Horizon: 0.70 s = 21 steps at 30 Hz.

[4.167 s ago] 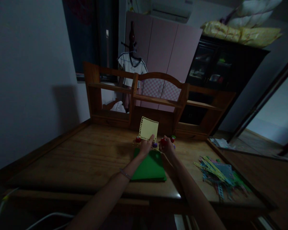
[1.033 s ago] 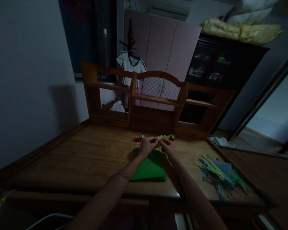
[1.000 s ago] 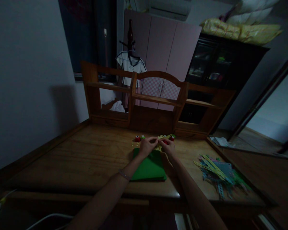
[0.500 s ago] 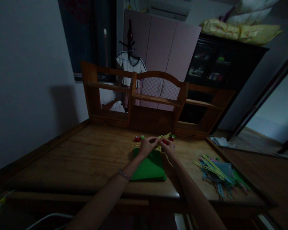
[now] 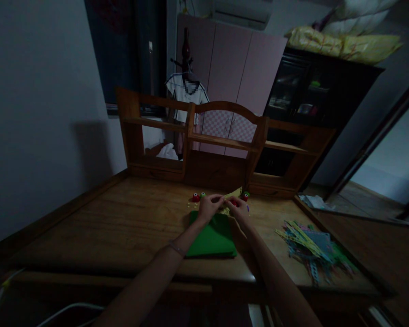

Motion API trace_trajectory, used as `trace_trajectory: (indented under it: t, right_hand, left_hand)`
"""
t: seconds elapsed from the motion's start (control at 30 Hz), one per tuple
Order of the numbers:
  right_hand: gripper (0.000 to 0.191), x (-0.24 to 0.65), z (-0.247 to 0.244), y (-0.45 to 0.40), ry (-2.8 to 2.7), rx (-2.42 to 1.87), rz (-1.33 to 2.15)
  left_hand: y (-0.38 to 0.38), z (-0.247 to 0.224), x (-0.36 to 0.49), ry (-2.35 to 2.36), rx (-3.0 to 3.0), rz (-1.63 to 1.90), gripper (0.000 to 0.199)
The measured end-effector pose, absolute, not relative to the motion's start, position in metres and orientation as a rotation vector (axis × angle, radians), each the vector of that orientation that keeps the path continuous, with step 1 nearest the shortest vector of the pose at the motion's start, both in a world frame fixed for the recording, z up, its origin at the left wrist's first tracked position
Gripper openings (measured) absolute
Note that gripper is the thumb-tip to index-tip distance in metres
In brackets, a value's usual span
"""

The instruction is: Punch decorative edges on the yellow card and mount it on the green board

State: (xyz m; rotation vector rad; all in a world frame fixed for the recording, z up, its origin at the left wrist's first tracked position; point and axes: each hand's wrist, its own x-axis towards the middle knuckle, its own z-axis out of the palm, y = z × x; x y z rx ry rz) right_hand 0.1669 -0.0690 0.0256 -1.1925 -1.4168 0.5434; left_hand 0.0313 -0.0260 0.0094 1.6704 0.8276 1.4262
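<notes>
Dim light falls on the wooden desk (image 5: 129,218). Leftmost, beyond the left fingers, stand a small red object (image 5: 195,197) and a green one (image 5: 202,195). The left hand (image 5: 209,207) brings thumb and forefinger together; what they pinch is too dark to tell. Nearer than both hands' fingertips lies a green stack (image 5: 211,238); beneath them, small yellow bits (image 5: 226,211). The yellow sheet (image 5: 235,193) tilts up just beyond the fingertips. The right hand (image 5: 237,209) curls by a red piece (image 5: 234,203), its grip unclear. Uneven tension between the hands could crease or tear the sheet; a sleeve-less forearm might nudge the stack. Well right of the fingers lies a scrap pile (image 5: 303,238).
</notes>
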Motion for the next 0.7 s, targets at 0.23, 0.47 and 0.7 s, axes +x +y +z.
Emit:
trace_trajectory:
  t: [0.23,0.47,0.7]
  right_hand:
    - [0.021,0.169,0.024,-0.071,-1.281,-1.140,0.693]
    - [0.030,0.176,0.017,-0.065,-1.187,-1.154,0.727]
    - [0.050,0.173,0.019,-0.066,-1.197,-1.287,0.620]
  left_hand:
    - [-0.020,0.007,0.030,0.796,1.544,1.429,0.032]
    - [-0.012,0.001,0.031,0.741,1.485,1.393,0.031]
    - [-0.008,-0.004,0.032,0.691,1.488,1.388,0.030]
